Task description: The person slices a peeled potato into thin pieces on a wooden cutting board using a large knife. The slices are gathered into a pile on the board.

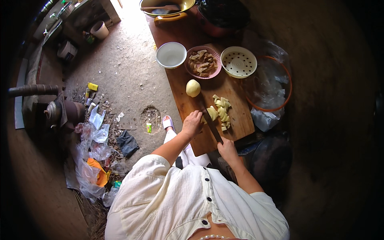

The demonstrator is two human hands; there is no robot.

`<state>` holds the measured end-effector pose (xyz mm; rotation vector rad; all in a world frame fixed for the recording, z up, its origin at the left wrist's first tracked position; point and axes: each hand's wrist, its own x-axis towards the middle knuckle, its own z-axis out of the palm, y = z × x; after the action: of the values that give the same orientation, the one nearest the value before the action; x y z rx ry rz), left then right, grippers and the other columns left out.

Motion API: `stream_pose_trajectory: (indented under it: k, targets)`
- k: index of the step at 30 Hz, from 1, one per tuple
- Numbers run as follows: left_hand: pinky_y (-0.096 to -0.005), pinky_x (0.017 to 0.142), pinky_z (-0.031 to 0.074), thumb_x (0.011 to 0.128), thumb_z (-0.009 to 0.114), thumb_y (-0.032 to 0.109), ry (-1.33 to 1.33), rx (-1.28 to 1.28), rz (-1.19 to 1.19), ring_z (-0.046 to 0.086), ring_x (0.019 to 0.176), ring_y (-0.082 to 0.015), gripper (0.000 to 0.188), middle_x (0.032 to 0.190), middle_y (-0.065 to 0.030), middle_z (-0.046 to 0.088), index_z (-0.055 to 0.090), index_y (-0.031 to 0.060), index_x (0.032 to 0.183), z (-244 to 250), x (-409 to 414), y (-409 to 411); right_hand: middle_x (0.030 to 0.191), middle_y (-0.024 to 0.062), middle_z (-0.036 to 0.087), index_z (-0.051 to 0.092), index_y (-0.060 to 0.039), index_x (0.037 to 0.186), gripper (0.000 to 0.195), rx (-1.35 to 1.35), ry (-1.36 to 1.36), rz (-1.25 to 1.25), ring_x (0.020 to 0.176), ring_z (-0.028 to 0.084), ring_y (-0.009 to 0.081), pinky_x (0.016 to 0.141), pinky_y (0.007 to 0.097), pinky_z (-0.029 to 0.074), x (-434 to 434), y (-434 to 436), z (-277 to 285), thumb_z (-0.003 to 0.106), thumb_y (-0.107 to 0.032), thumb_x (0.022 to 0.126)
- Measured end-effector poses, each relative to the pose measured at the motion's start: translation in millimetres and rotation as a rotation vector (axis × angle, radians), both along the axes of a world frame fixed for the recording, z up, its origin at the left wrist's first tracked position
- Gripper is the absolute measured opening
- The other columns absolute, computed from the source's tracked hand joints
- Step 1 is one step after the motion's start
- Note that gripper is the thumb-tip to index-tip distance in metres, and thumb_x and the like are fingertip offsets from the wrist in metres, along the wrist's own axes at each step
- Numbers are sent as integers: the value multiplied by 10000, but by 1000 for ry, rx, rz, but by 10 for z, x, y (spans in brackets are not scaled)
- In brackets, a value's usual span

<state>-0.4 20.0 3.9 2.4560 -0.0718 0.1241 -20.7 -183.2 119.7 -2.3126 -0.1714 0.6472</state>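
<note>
My right hand (228, 150) grips the handle of a kitchen knife (213, 127), its dark blade slanting up and away across a wooden cutting board (240, 120). Curled against the left side of the blade, my left hand (192, 123) holds down a pale piece of peeled potato, mostly hidden by the fingers. Just right of the blade lie potato slices (212, 113). Several cut potato chunks (222, 112) form a loose heap beyond them. A whole peeled potato (193, 88) rests farther up the board.
Behind the potato stand a white bowl (171, 55), a pink dish of brown food pieces (203, 62) and a white perforated basket (238, 62). An orange-rimmed hoop (290, 87) with clear plastic lies right of the board. Plastic bags (96, 141) litter the floor at left.
</note>
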Motion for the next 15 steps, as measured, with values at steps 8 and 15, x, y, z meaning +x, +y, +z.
stream_pose_trajectory:
  k: [8,15]
  targets:
    - [-401,899,488,722,719,153,27,-17,1,564,1059,-332,457,1125,-147,559,540,31,1125,51,-9,-12,801,308,616,636,-2,1010,248,34,-33,-16,831,610,483,728,528,497,191,128,-378,507,-128,841]
    - [-390,872,495,745,701,154,-40,-18,41,571,1023,-316,373,1077,-135,573,554,41,1068,-8,-42,-4,816,305,617,637,-15,1029,245,17,-97,1,837,613,477,724,536,492,46,127,-63,515,-112,840]
